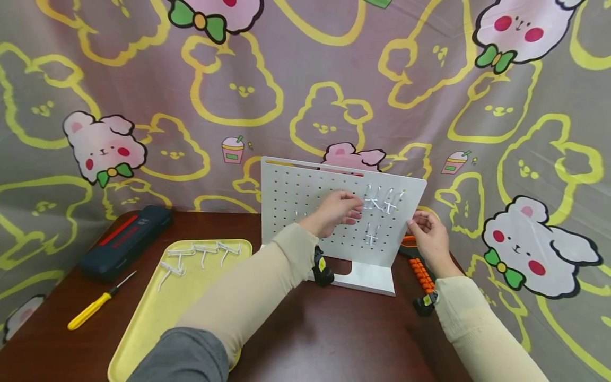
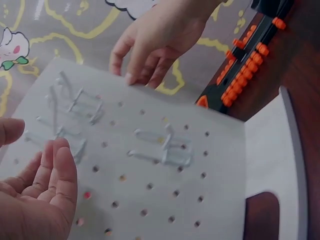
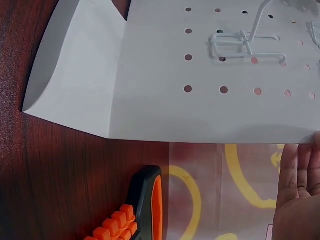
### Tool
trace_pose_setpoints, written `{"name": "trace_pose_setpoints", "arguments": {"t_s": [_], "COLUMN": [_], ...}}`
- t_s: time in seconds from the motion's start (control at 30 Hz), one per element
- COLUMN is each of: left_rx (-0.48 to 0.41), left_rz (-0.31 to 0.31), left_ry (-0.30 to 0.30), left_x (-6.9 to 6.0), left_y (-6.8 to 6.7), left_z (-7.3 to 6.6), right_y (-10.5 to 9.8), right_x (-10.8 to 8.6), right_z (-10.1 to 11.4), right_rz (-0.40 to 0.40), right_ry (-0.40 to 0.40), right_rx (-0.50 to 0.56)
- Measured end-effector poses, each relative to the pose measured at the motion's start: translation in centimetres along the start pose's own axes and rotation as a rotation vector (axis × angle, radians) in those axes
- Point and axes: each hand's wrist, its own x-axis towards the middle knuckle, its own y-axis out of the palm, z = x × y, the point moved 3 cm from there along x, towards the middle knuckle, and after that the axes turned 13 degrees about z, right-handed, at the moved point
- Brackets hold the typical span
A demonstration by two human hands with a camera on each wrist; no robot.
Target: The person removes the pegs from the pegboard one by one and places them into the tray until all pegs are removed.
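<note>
A white pegboard (image 1: pixel 305 185) stands on the table, with white wire hooks in its holes. Two hooks sit side by side at the upper right, one of them a hook (image 1: pixel 390 204) near the edge; another hook (image 1: pixel 371 237) is lower down. Part of one more hook (image 1: pixel 297 214) shows beside my left wrist. My left hand (image 1: pixel 338 212) is before the board beside the upper hooks, its fingers loosely bent with nothing visible between them. At the board's right edge, my right hand (image 1: pixel 429 233) grips it, thumb at the front and fingers (image 3: pixel 290 172) behind.
A yellow tray (image 1: pixel 143 323) on the left bears several white hooks (image 1: pixel 202 254). Beyond it lie a yellow-handled screwdriver (image 1: pixel 95 309) and a dark blue case (image 1: pixel 126 241). An orange-and-black tool holder (image 1: pixel 422 273) lies right of the pegboard. A patterned curtain (image 1: pixel 305 69) hangs behind.
</note>
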Motion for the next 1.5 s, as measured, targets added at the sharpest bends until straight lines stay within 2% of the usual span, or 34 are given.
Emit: {"name": "trace_pose_setpoints", "arguments": {"t_s": [0.17,0.37,0.57,0.67,0.9,1.2,1.5], "left_rx": [-0.084,-0.282,-0.470,-0.530,-0.554,-0.513,-0.529], "left_rz": [-0.001,-0.024,-0.076,-0.070,-0.049,-0.070,-0.014], "left_ry": [-0.031,-0.050,-0.032,-0.022,-0.009,-0.044,-0.041], "left_x": [0.7,1.4,1.8,1.8,1.8,2.0,2.1], "left_y": [1.8,3.5,4.3,4.3,4.3,4.5,4.3], "left_z": [0.9,1.4,1.3,1.4,1.5,1.5,2.2], "right_y": [0.0,0.0,0.3,0.4,0.3,0.2,0.2], "right_x": [-0.2,0.0,0.2,0.2,0.0,0.0,0.0], "right_z": [0.2,0.4,0.6,0.4,0.2,0.1,0.0], "right_rz": [-0.004,-0.004,0.008,0.002,-0.020,-0.022,-0.024], "right_ry": [0.001,0.000,0.002,0.004,-0.006,-0.006,-0.014], "right_rx": [-0.001,-0.004,0.006,0.018,0.035,0.018,0.038]}}
